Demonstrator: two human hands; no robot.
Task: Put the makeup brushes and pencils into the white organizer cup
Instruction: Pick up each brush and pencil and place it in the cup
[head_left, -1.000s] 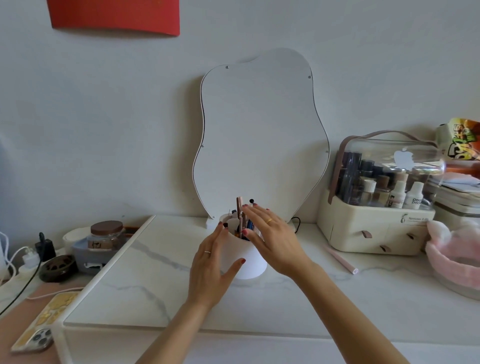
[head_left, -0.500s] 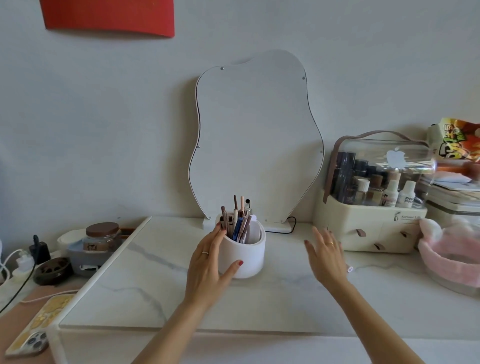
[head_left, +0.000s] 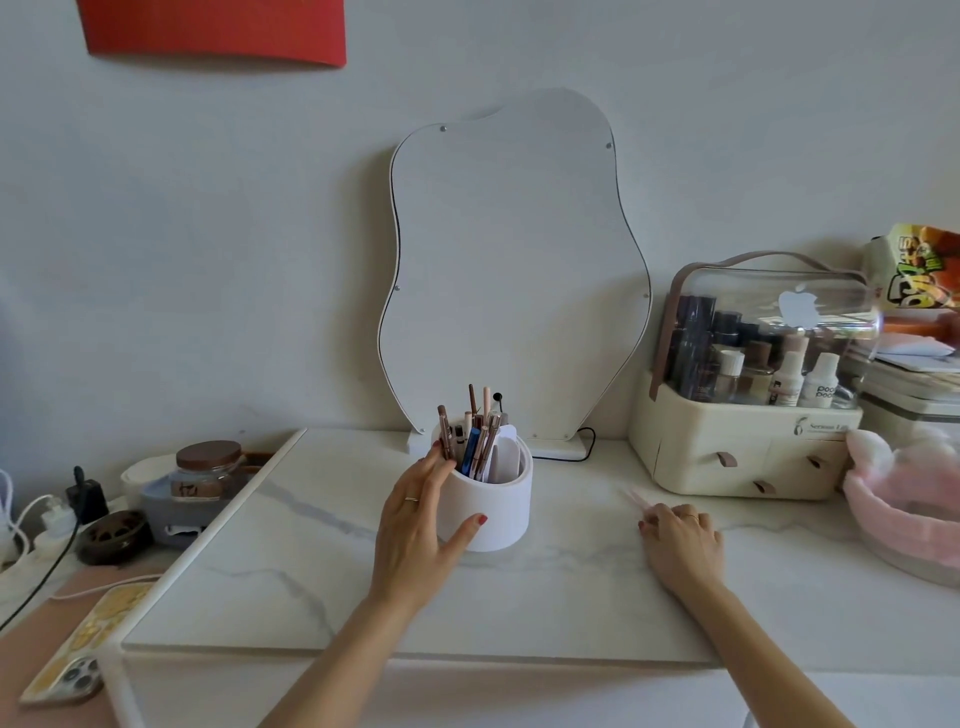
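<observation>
My left hand (head_left: 423, 525) wraps the white organizer cup (head_left: 493, 506), thumb in front, fingers on its 9 o'clock side. Pencils & brushes (head_left: 475, 439) stand inside. My right hand (head_left: 683, 540) lies curled on the marble top (head_left: 311, 571), fingertips pinching a blurry pink pencil (head_left: 636, 499) at 11 o'clock. Cream makeup box (head_left: 743, 441) at 2 o'clock, nothing blocks. 0.5 s ago that hand was open, in the air.
</observation>
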